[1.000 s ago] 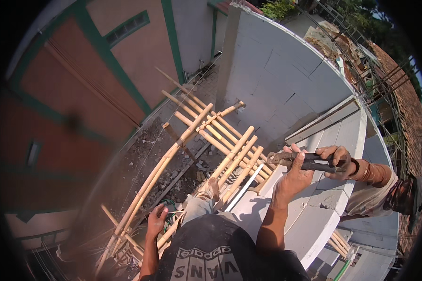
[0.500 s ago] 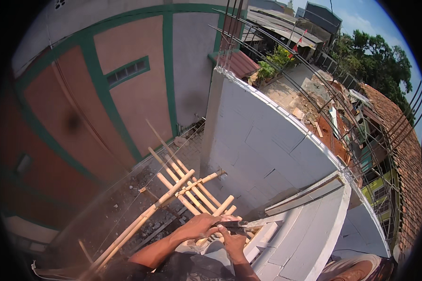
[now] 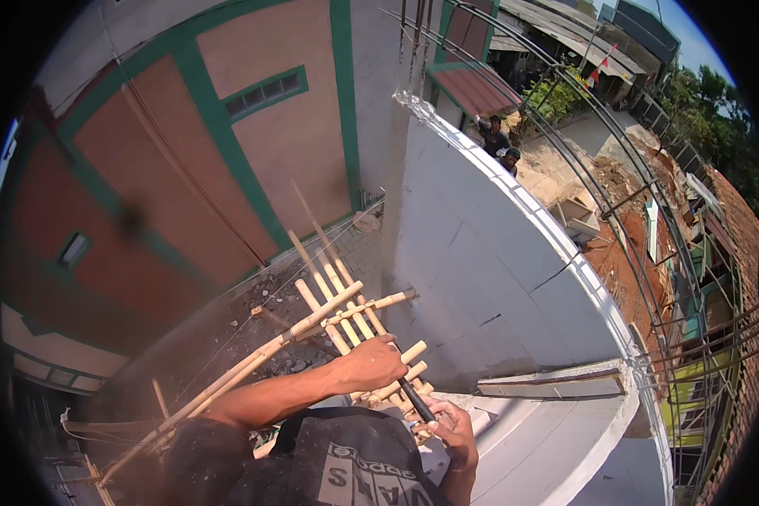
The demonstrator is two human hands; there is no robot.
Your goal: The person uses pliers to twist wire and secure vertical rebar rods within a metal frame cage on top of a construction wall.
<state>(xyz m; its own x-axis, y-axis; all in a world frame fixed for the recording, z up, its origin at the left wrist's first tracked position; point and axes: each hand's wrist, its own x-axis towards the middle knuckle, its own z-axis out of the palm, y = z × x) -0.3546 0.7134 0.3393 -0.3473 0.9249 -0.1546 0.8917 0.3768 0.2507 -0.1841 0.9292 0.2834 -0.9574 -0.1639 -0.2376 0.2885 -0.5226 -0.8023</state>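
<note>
My left hand [image 3: 369, 367] is closed around the upper end of a dark, rod-like tool [image 3: 415, 398], whose exact kind I cannot make out. At its lower end, the fingers of my right hand [image 3: 454, 428] curl around the tool. The tool slants down to the right in front of my torso. Below the hands lie several bamboo poles [image 3: 339, 323] lashed into a platform. A wall of light grey blocks [image 3: 481, 261] rises just beyond it.
A lower block wall [image 3: 557, 430] stands beside my right arm. Thin steel bars [image 3: 620, 211] run above the wall top. A painted building wall [image 3: 270, 160] is at the left, with rubble [image 3: 219, 354] on the ground below. Two people [image 3: 499, 145] are beyond the wall.
My hands were close together and are now farther apart, the left up and the right lower, with the dark tool stretched between them. The view has shifted, and two people have come into sight.
</note>
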